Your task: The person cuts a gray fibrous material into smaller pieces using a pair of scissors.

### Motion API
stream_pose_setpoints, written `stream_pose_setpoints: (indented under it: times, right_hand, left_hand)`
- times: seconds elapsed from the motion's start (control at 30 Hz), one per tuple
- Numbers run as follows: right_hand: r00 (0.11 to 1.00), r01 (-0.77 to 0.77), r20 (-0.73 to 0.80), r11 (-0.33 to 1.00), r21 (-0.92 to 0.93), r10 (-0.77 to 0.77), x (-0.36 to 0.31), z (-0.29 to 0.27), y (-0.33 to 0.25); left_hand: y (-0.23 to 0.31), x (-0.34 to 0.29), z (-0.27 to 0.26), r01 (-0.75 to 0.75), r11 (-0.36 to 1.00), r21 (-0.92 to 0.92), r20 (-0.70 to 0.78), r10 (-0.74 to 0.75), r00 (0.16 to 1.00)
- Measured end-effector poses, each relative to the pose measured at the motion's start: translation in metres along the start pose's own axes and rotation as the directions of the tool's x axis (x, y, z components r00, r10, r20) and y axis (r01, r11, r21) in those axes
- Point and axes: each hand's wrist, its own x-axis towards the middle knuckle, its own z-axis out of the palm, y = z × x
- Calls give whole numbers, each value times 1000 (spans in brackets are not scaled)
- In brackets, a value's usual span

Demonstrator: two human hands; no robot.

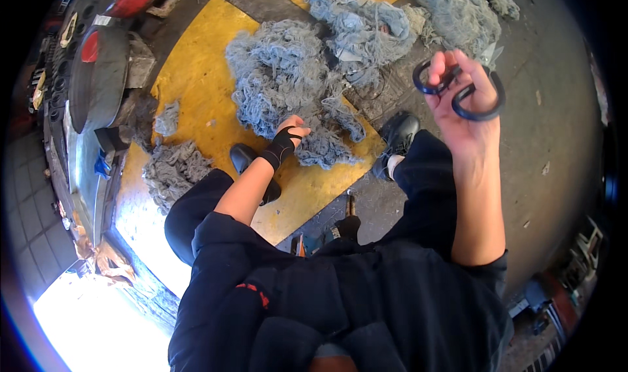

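Note:
My right hand (461, 104) is raised at the right, fingers through the dark loop handles of a pair of scissors (502, 101). Their pale blades (492, 55) point away from me beyond the fingers. Low between my feet, my left hand (292, 131), with a black wrist wrap (280, 148), is at the near edge of a large tangled heap of grey-blue thread waste (278, 71). Its fingers are curled into the loose threads, and the fingertips are partly hidden. A trailing clump of the thread (324, 146) lies just right of this hand.
More thread heaps lie beyond, one at the far middle (366, 32) and another at the far right (458, 12). A smaller clump (176, 169) sits by my left knee. Yellow sheets (196, 58) cover part of the dark floor. Machinery (98, 78) stands along the left.

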Motion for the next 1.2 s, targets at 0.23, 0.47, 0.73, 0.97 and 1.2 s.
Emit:
stream_pose_setpoints:
  times: [0.23,0.47,0.73,0.97,1.2]
  right_hand:
    - [991,-135,-19,990,48,136,-15,24,8]
    - [956,-271,-123,963,-8,268,-13,31,19]
    - [956,-274,-106,962,-7,272,-13,30,22]
    - [967,-245,-66,970,-1,244,-14,32,25]
    - [958,-279,-66,960,4,279,-15,32,24]
  left_hand:
    - [8,30,-30,-118,961,250,-355,205,912]
    - [15,86,-14,10,914,407,-182,70,981]
    - [-11,52,12,-226,936,269,-77,255,964]
    - [-39,7,49,-319,880,351,122,295,948]
    - [-20,31,27,-247,952,182,-635,305,710]
